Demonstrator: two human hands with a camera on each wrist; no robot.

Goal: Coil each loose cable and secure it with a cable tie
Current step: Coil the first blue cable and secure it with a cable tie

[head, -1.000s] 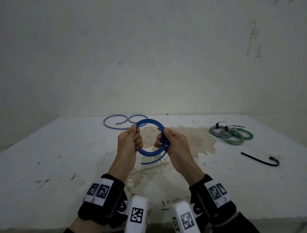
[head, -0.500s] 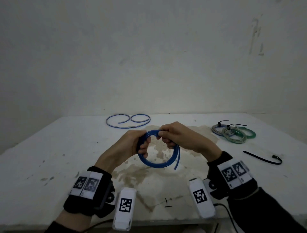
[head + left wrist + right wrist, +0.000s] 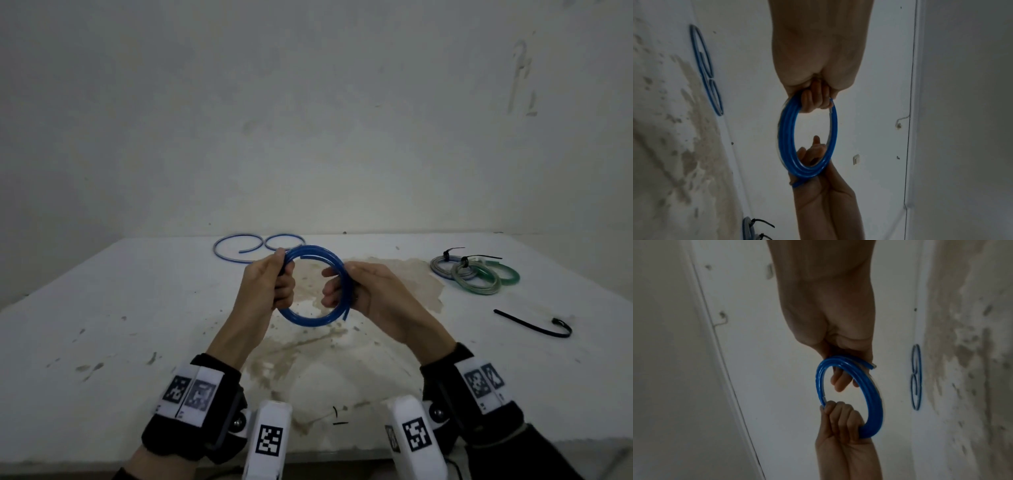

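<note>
A blue cable wound into a several-turn ring hangs above the table centre between both hands. My left hand grips the ring's left side with curled fingers. My right hand holds the right side, fingers through the ring and thumb outside. One cut end sticks out at the lower right of the ring; the same blue cable shows in the right wrist view. A loose black cable tie lies on the table to the right.
A loose blue cable lies in two loops at the table's far edge. Tied grey and green coils sit at the far right. The white table has a brown stain in the middle; a wall stands behind.
The right hand has swung back from the top of the ring to its right side. The ring now stands more upright and a little higher; the left hand keeps its grip.
</note>
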